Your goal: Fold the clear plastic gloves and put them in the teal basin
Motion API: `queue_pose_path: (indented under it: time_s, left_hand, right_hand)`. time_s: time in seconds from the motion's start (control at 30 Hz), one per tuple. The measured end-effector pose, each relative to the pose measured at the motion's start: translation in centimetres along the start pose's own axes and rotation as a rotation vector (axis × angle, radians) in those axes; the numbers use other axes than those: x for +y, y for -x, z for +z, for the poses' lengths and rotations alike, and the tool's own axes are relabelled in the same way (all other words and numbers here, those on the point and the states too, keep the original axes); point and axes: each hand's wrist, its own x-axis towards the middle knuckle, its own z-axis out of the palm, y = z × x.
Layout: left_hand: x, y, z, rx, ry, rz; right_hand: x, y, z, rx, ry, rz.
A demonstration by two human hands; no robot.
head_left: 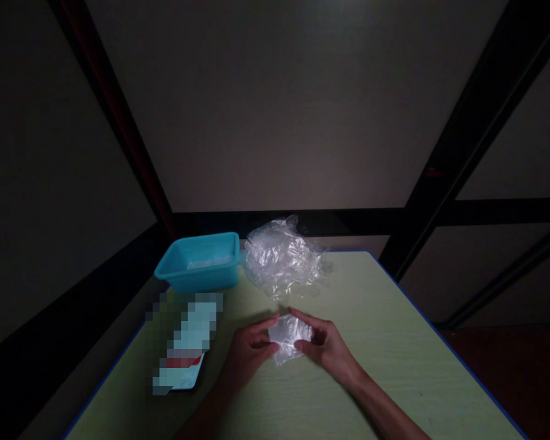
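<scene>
A small folded piece of clear plastic [289, 337] lies flat near the middle of the table, between my two hands. My left hand [252, 347] pinches its left edge between thumb and fingers. On its right side, my right hand [326, 343] has the thumb on the near part and a fingertip at the far edge. Just beyond is a loose heap of crumpled clear plastic [284, 256], which neither hand touches.
A blue plastic basin [206, 281] stands at the table's back left corner, with something pale inside. Nearer, at the left, lies a pixelated light-blue object [190, 336] with a red band. The pale green table [394, 366] has a blue edge; a wall stands behind.
</scene>
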Motion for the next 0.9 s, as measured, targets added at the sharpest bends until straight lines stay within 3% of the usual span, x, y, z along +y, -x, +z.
queue_pose_path:
  time_s: [0.23, 0.47, 0.67, 0.9]
  left_hand:
    - [-0.2, -0.3, -0.1, -0.028, 0.004, -0.021]
    - [-0.5, -0.4, -0.6, -0.071, 0.112, 0.107]
    - [-1.7, -0.6, -1.0, -0.143, 0.043, 0.097]
    - [-1.4, -0.6, -0.7, -0.219, 0.064, -0.004]
  right_hand:
    - [0.1, -0.1, -0.2, -0.001, 0.039, 0.003]
    - [0.4, -0.1, -0.4, -0.047, -0.012, -0.035]
    - [0.7, -0.1, -0.5, -0.077, 0.005, -0.061]
    - [0.7, -0.1, -0.5, -0.103, 0.048, -0.063]
